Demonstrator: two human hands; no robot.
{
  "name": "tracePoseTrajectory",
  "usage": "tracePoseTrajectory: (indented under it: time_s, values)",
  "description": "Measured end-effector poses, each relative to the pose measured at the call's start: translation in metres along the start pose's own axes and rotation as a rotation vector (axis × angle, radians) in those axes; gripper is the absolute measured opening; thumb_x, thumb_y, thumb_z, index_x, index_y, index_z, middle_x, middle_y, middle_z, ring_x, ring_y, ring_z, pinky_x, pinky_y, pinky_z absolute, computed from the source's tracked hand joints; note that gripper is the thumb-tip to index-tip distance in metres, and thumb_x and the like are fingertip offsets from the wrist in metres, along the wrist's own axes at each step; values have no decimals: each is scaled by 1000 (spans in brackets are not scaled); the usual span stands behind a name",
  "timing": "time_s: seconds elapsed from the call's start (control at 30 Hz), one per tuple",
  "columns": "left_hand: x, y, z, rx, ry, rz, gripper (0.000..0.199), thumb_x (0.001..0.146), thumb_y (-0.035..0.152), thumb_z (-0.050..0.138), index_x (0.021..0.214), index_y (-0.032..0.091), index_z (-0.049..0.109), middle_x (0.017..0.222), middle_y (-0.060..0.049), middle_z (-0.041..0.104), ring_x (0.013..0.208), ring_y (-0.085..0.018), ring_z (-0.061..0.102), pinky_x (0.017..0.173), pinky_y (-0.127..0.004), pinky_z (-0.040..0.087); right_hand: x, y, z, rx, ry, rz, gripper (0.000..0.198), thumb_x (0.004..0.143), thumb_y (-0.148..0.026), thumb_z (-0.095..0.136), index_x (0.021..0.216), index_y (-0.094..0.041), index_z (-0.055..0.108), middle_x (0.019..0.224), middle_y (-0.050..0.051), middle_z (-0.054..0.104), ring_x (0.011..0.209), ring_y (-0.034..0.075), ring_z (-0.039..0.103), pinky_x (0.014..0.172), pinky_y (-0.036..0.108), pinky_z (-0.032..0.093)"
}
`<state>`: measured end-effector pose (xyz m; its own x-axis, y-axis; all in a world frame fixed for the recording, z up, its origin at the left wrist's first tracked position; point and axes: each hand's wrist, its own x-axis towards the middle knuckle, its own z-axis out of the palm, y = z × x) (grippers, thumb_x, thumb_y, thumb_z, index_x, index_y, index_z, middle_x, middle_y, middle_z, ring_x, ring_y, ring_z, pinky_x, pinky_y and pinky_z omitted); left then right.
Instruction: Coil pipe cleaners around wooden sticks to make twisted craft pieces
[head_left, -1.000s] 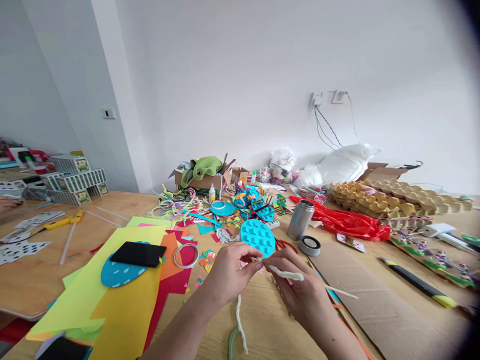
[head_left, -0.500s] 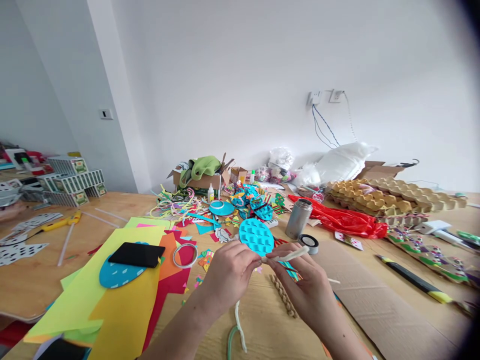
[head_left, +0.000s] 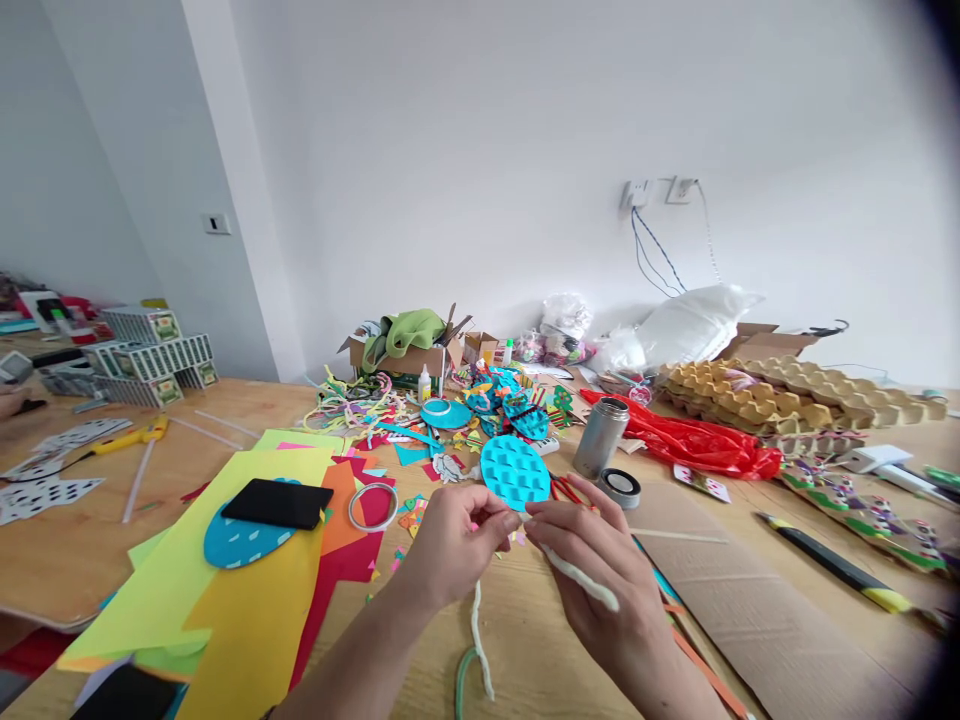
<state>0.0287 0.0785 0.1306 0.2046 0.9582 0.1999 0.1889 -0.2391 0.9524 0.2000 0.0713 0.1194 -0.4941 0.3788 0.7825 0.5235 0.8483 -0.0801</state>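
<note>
My left hand is closed, thumb and finger pinching a thick white yarn above the table. My right hand is closed in a pinch on it too, fingertips almost touching those of the left. One yarn end lies across the back of the right fingers. Below the left hand a white strand hangs or lies down the table, over a green strand. Just beyond the fingertips is a blue dimpled disc. Red-handled scissors are partly hidden behind the right hand.
Left lie coloured paper, a black phone and a tape ring. Ahead right stand a steel flask and its lid. Cardboard and a utility knife lie right; egg trays are behind.
My right hand has turned and lowered slightly; the yarn end that stuck out to the right now droops over its fingers. The braided cord on the table has become hidden behind it.
</note>
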Motion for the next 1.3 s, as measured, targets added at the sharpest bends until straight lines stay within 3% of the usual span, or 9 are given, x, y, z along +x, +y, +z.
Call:
tracePoseTrajectory:
  time_s: [0.2, 0.47, 0.67, 0.77, 0.87, 0.97, 1.03, 1.17, 1.3]
  values:
    - [5, -8, -6, -565, -162, -249, 22, 65, 30, 68, 58, 11, 62, 45, 1, 54, 42, -8, 45, 53, -23, 37, -2, -4, -3, -49, -156, -105, 32, 90, -13, 37, 117, -16, 53, 100, 11, 64, 99, 25, 54, 89, 48, 39]
    - [9, -14, -5, -604, -148, -283, 19, 66, 27, 66, 58, 9, 63, 43, 1, 53, 41, -7, 45, 50, -22, 36, -2, -4, 0, -89, -160, -74, 29, 90, -11, 39, 114, -15, 55, 97, 12, 62, 90, 23, 54, 84, 45, 40]
    - [7, -7, -8, -235, -98, -120, 23, 75, 31, 60, 62, 12, 62, 55, -1, 59, 56, -11, 52, 58, -22, 40, -7, 2, 7, -10, -80, -3, 26, 89, -11, 44, 110, -17, 57, 90, 10, 60, 82, 21, 54, 73, 37, 44]
    - [6, -7, -7, -11, -44, 15, 20, 78, 32, 59, 79, 13, 66, 71, -4, 66, 66, -14, 58, 62, -24, 44, -9, 6, 13, 67, -20, 105, 23, 87, -9, 46, 101, -19, 60, 89, 8, 58, 79, 18, 54, 66, 30, 45]
    - [5, -10, -3, 241, 43, 272, 17, 77, 25, 62, 91, 17, 67, 86, -5, 68, 79, -16, 60, 71, -26, 45, -9, 8, 15, 152, 12, 202, 23, 85, -7, 47, 96, -21, 61, 86, 6, 57, 75, 16, 54, 63, 28, 45]
    - [5, -14, 0, 477, 100, 536, 13, 82, 19, 55, 85, 17, 68, 78, -5, 67, 76, -16, 58, 70, -28, 44, -6, 6, 14, 220, 32, 249, 21, 84, -6, 49, 92, -20, 62, 84, 5, 56, 74, 16, 55, 61, 26, 45]
    - [4, -14, 1, 572, 128, 635, 15, 84, 16, 52, 83, 15, 67, 74, -5, 66, 73, -16, 57, 69, -28, 44, -4, 5, 13, 246, 36, 274, 17, 84, -7, 50, 89, -19, 62, 83, 5, 56, 74, 16, 55, 62, 26, 45]
    - [5, -14, 2, 670, 177, 688, 14, 84, 14, 51, 80, 14, 65, 72, -5, 66, 71, -16, 56, 71, -30, 45, -1, 5, 10, 234, 39, 330, 11, 83, -13, 56, 89, -20, 63, 84, 5, 58, 79, 18, 56, 68, 31, 45]
    - [4, -14, 2, 702, 175, 673, 17, 85, 15, 49, 79, 14, 65, 70, -6, 65, 70, -16, 56, 70, -30, 44, 1, 5, 7, 186, 109, 291, 9, 82, -13, 59, 86, -20, 63, 80, 5, 59, 79, 19, 54, 68, 33, 44]
